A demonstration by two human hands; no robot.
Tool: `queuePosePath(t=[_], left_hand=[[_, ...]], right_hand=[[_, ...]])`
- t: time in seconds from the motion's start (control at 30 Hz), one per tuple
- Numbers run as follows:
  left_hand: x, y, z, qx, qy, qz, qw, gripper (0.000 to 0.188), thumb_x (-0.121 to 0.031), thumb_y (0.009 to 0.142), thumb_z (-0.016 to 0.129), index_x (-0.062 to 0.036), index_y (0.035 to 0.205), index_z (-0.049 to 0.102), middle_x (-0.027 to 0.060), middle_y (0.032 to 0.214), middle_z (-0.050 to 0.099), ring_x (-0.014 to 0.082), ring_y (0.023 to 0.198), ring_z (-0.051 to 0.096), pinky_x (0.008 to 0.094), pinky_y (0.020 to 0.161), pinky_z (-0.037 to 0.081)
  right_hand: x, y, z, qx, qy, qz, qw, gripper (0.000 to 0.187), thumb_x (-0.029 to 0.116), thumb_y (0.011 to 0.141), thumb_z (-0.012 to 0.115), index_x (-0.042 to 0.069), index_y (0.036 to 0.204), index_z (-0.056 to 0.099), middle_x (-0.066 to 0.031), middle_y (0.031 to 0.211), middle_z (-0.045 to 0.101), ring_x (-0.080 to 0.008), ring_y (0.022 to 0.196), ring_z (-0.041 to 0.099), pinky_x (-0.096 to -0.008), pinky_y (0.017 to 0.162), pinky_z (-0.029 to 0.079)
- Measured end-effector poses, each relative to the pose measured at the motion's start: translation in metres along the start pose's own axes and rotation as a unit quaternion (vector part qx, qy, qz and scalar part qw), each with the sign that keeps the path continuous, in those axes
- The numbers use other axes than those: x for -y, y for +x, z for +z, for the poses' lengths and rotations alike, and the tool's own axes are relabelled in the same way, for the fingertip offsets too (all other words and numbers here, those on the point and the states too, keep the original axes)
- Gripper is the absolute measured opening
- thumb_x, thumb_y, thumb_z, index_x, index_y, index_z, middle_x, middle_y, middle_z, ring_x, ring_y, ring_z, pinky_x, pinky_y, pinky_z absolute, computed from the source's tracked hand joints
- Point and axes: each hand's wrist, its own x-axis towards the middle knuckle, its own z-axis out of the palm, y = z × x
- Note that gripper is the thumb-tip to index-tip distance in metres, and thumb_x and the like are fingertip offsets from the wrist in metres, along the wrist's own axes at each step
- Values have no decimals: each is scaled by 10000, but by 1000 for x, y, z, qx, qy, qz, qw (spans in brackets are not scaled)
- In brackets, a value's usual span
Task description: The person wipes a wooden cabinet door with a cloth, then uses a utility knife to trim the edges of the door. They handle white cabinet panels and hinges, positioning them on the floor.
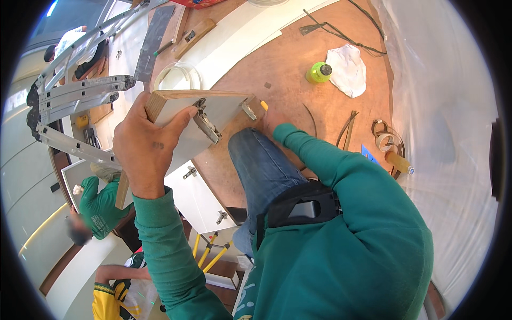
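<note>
My left hand (146, 138) is closed over the edge of a white cabinet door (184, 141) with a wood-coloured rim, its thumb resting next to a metal hinge (207, 125). The door is held tilted, and a second hinge (248, 110) sits near its right end. By that end my right hand (273, 117) is closed around a small yellow tool (264, 105). Only the tool's yellow tip shows, so its kind cannot be made out. My jeans-clad knee (256, 144) is just below the door's right end.
A brown work surface holds a green bottle (319, 72), a white cloth (346, 69), tape rolls (385, 142) and a hand plane (194, 38). A folding ladder (80, 93) stands left. Another hinged door (197, 197) lies below. Co-workers (104, 200) are at left; plastic sheeting (442, 106) hangs right.
</note>
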Motion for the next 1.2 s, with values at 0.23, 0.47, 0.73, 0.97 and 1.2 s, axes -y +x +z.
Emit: queuePosePath(t=[0.23,0.47,0.73,0.97,1.2], left_hand=[[2,2,1,-5,13,13,1000,564,-509,735,927,-74,1051,756,138,843,784,318,771,779,410,686,586],[1,7,1,-4,1,13,1000,521,-453,735,945,-78,1041,754,118,845,787,289,760,780,394,692,586],[1,9,1,-4,-34,3,999,485,-384,740,954,-45,1020,748,127,846,787,262,761,778,370,707,588],[6,8,3,-8,-55,11,998,479,-359,749,947,-32,1042,757,140,861,782,258,747,769,360,717,587],[-1,15,2,19,-58,-4,998,496,-390,750,935,-55,1076,770,143,857,787,287,759,779,387,708,595]], right_hand=[[-17,47,28,-59,-15,-65,996,374,202,1030,490,-70,1285,515,-354,1035,720,-525,976,709,-591,839,559],[-20,52,30,-45,0,-31,999,384,214,1025,501,-52,1297,544,-360,1091,712,-518,1019,707,-594,888,554],[-30,50,27,-11,-25,-51,998,374,201,1020,496,-32,1308,547,-359,1124,706,-510,1035,709,-586,892,558],[-19,43,20,27,-2,0,1000,395,230,1046,449,2,1358,528,-345,1163,707,-494,1079,707,-582,932,551],[-62,58,49,-22,-44,-8,999,401,267,1049,487,7,1344,571,-312,1202,712,-496,1095,699,-559,938,564]])
